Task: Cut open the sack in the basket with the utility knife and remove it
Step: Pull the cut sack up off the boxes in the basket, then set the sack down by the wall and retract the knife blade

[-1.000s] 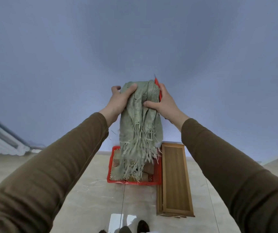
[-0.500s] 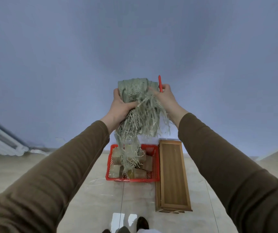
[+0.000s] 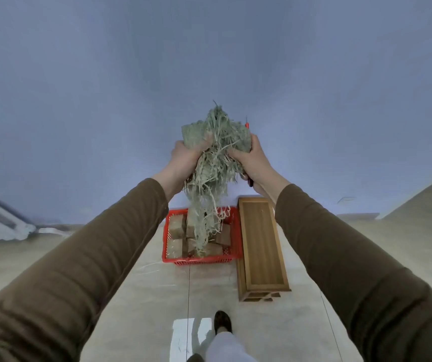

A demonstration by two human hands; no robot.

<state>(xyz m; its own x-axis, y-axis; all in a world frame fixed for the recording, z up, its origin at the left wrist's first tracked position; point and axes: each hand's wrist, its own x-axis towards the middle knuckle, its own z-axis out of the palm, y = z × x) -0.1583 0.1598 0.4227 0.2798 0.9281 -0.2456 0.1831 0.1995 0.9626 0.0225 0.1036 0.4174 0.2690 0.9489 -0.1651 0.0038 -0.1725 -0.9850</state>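
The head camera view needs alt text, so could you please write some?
Both hands, left hand and right hand, bunch a frayed green sack above a red basket of brown blocks; a wooden box lies beside it.

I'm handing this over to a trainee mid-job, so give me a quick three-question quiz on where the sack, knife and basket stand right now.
1. True or false: the sack lies flat inside the red basket.
2. Which of the hands also holds the red utility knife? A) left hand B) right hand C) neither
3. Fill in: to the right of the basket, on the floor, stands a long ____ box.

Key:
1. False: both hands hold it bunched up above the basket, and frayed strands hang down over the wooden blocks inside.
2. B
3. wooden
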